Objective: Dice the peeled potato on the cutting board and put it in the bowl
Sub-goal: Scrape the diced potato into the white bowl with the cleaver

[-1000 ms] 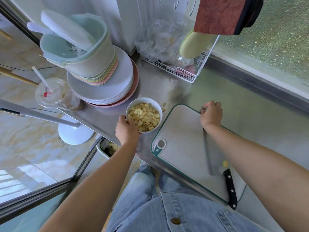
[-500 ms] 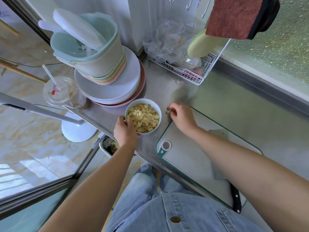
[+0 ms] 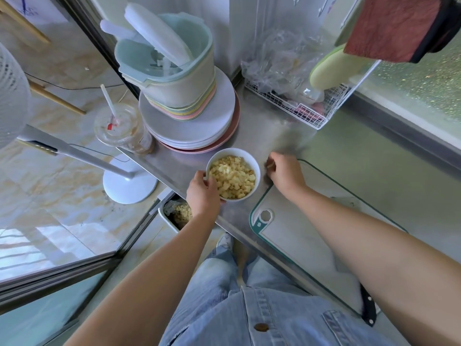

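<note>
A white bowl (image 3: 254,166) heaped with diced potato (image 3: 232,177) stands on the steel counter near its front edge. My left hand (image 3: 203,193) grips the bowl's near-left rim. My right hand (image 3: 284,171) is just right of the bowl at the far-left corner of the white, green-edged cutting board (image 3: 294,236), fingers curled and pinching a small potato piece (image 3: 270,166). The board's surface is bare. A black knife handle (image 3: 368,309) shows at the board's near end; my right forearm hides the blade.
A stack of plates (image 3: 189,126) with nested pastel containers sits behind the bowl. A plastic cup with a straw (image 3: 119,126) stands at the left. A white wire rack (image 3: 306,108) with plastic bags is at the back. A bin (image 3: 174,213) sits below the counter edge.
My right hand left the board's far edge and moved left to the counter beside the bowl, where it picked up a stray potato piece. My left hand stayed on the bowl.
</note>
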The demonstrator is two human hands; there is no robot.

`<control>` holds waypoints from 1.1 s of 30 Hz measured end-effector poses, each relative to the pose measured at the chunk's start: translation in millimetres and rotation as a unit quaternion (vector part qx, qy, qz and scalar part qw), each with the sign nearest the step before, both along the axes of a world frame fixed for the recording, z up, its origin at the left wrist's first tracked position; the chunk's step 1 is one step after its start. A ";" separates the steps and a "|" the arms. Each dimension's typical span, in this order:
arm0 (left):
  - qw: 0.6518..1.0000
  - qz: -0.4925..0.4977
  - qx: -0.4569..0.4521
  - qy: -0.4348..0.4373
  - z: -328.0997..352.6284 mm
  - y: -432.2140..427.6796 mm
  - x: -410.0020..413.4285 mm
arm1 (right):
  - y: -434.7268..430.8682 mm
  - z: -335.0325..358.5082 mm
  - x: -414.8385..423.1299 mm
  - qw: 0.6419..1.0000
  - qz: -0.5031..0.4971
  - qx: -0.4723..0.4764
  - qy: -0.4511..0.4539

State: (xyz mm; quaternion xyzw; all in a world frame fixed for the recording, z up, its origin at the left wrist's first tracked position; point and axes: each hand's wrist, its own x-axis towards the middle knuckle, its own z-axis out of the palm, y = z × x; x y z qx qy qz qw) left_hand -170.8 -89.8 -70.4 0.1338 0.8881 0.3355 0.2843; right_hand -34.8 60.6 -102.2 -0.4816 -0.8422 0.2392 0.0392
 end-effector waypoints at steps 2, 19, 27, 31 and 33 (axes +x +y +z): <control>1.000 0.003 0.006 -0.014 0.9 0.8 -0.1 | 3.7 3.9 0.7 0.995 -0.084 -0.029 0.053; 1.000 -0.009 0.015 -0.025 1.9 10.2 -1.4 | 5.6 38.7 -4.4 0.978 0.003 -0.024 0.207; 0.999 0.010 0.032 -0.037 4.0 7.5 -2.7 | 11.2 -5.8 0.2 0.999 0.037 0.011 -0.027; 0.999 0.011 0.035 -0.039 5.6 6.6 -3.2 | 12.6 -1.7 -6.3 0.999 -0.036 -0.007 0.027; 0.998 0.009 0.035 -0.044 6.3 7.1 -3.3 | 11.8 13.5 -9.2 0.988 -0.063 -0.006 0.142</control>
